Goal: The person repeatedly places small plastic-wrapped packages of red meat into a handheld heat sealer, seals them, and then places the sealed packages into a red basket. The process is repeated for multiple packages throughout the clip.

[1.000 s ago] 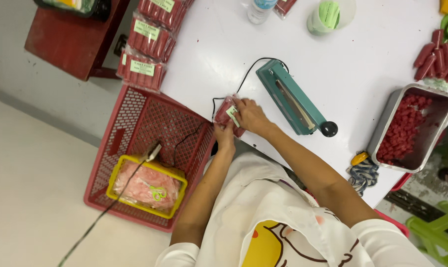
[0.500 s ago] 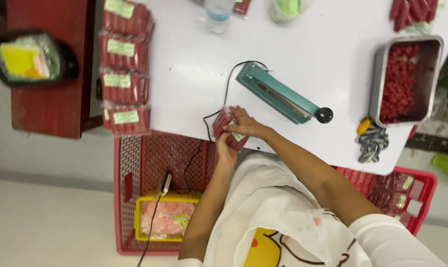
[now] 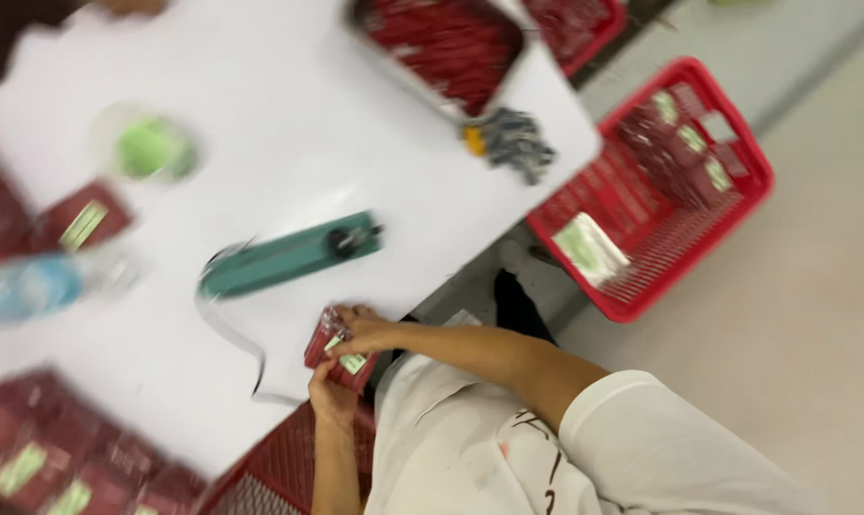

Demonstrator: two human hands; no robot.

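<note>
I hold a small clear pack of red sausages [image 3: 325,349] with a pale label at the near edge of the white table [image 3: 289,133]. My left hand [image 3: 330,389] grips it from below, and my right hand [image 3: 367,332] presses on its top. A teal heat sealer [image 3: 279,257] with a black knob lies on the table just beyond the pack, its black cable looping to the left. The picture is blurred by motion.
A metal tray of red sausages [image 3: 446,38] stands at the far table edge, with a bundle of clips [image 3: 513,138] beside it. Sealed packs [image 3: 41,458] lie at lower left. A water bottle [image 3: 41,281] and a green cup [image 3: 151,148] are at left. Red baskets stand at right [image 3: 737,191] and below [image 3: 279,467].
The view has swung round and blurred. Both hands still hold the pack at the table's near edge, close to the sealer.
</note>
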